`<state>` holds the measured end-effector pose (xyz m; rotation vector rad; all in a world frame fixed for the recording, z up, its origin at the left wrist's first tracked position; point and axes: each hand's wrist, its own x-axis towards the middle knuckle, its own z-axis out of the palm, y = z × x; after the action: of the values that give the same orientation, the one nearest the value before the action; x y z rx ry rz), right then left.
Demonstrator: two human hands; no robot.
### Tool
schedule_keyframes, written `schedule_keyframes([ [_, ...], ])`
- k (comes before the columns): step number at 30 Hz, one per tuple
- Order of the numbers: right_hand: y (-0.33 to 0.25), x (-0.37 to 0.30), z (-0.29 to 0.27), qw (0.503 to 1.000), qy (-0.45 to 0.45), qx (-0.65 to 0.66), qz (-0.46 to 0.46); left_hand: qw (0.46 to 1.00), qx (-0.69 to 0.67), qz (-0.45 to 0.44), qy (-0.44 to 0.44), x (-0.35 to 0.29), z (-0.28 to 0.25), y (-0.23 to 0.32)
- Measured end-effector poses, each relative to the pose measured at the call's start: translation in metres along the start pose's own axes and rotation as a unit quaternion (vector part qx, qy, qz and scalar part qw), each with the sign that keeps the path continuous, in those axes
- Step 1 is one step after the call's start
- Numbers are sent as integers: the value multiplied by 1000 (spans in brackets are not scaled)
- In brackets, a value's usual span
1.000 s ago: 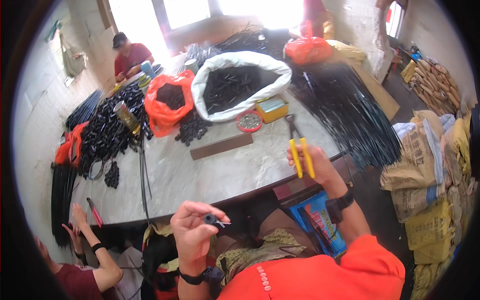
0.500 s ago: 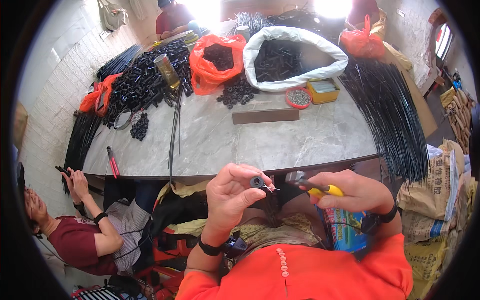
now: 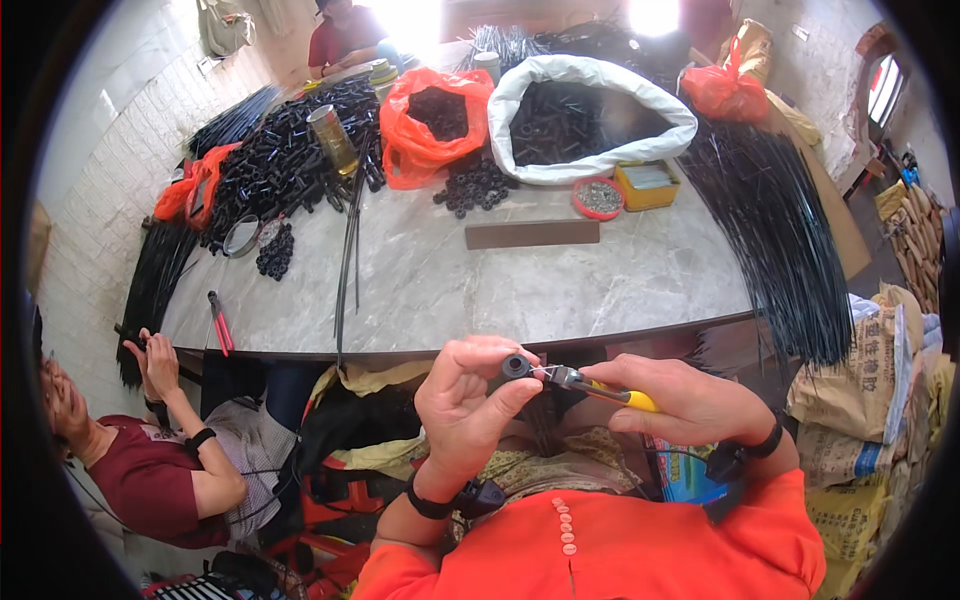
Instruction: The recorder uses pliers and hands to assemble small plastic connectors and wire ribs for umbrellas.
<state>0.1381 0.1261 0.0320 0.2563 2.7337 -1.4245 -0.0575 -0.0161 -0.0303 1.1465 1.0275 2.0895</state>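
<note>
Between thumb and fingers, my left hand (image 3: pixel 465 405) pinches a black tubular part (image 3: pixel 516 367) with a round hole in its end. Thin pale wire ends (image 3: pixel 541 371) stick out of its right side. My right hand (image 3: pixel 690 398) is closed round yellow-handled pliers (image 3: pixel 615 392), whose jaws point left and are at the wire ends. Whether the jaws grip the wire is too small to tell. Both hands are in front of the table's near edge, above my lap. Dark strands hang below the black part.
On the grey table (image 3: pixel 420 290) lie a brown bar (image 3: pixel 532 234), a red dish of small metal pieces (image 3: pixel 599 198), a yellow tin (image 3: pixel 648 185), a white sack (image 3: pixel 505 130) and red-handled pliers (image 3: pixel 221 325). Bundled black rods (image 3: pixel 770 230) overhang the right edge. A co-worker (image 3: pixel 170 470) sits at left.
My right hand has moved left, bringing the pliers' jaws up to the wire ends at the black part. The left hand stays nearly in place, still pinching it.
</note>
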Motion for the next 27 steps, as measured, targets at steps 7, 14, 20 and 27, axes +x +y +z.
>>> schedule_keyframes([
  [7, 0, 2, -3, 999, -19, 30, 7, 1000, -4, -4, -10, 0, 1, 1],
  [14, -8, 6, -12, 996, -62, 43, 49, 1000, -12, -9, -8, 0, 0, 3],
  [20, -10, 10, -22, 991, -102, 66, 55, 999, -39, -36, -9, 4, -2, 3],
  [27, -6, 13, -21, 989, -115, 72, 58, 999, -42, -24, -3, 4, -2, 1],
])
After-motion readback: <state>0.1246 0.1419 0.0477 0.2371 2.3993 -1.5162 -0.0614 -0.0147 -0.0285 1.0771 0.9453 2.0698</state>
